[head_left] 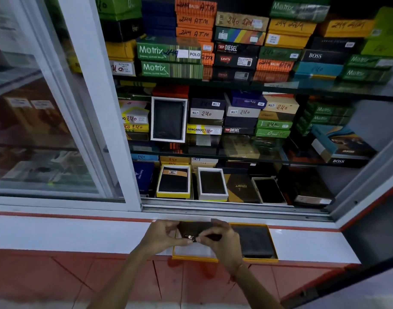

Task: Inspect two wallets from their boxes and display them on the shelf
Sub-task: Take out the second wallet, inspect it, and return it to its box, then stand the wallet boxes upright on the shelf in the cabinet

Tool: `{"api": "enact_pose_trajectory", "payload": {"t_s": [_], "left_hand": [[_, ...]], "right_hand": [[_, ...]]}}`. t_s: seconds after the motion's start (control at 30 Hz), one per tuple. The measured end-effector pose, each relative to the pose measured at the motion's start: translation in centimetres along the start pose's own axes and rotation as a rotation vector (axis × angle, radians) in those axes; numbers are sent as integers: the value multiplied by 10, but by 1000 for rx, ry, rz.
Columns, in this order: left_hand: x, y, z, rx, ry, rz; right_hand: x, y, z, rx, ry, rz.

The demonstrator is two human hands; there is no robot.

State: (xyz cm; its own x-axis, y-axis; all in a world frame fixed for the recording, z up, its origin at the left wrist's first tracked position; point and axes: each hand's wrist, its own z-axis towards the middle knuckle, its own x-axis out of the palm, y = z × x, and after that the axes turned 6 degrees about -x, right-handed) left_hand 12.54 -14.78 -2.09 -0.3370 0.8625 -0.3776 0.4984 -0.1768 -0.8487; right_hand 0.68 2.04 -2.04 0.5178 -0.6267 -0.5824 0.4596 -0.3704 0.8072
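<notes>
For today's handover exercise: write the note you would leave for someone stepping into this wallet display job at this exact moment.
Left hand and right hand: both grip one dark wallet above the open yellow box on the white ledge.
Second dark wallet lies in the adjoining yellow tray, untouched.
Done: box opened, first wallet taken out for inspection.
Left: finish inspecting it, inspect the second, display both on the shelf.
</notes>
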Motion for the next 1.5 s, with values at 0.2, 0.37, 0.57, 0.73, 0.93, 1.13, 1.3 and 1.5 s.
{"api": "enact_pose_trajectory", "payload": {"t_s": [0.2,0.37,0.57,0.73,0.93,1.13,1.3,1.5], "left_hand": [[5,16,8,-26,-28,175],[14,24,11,-115,-62,163],[31,7,6,-207,-261,214],[19,-27,-6,-202,-329,-31],[-12,-102,-19,-39,-440,-292],[-38,-188,-13,237,-587,-289],[-47,-240,27,350,-768,-143],[-43,-240,74,239,-824,27]], "right_hand": [[23,-18,-22,30,81,-160],[26,-28,-20,51,-6,-256],[21,-23,1,408,-18,-174],[-9,2,9,449,-62,-116],[-70,70,32,226,-308,-40],[-135,125,75,65,-472,89],[-149,136,136,14,-572,148],[-120,108,187,-21,-553,148]]}}
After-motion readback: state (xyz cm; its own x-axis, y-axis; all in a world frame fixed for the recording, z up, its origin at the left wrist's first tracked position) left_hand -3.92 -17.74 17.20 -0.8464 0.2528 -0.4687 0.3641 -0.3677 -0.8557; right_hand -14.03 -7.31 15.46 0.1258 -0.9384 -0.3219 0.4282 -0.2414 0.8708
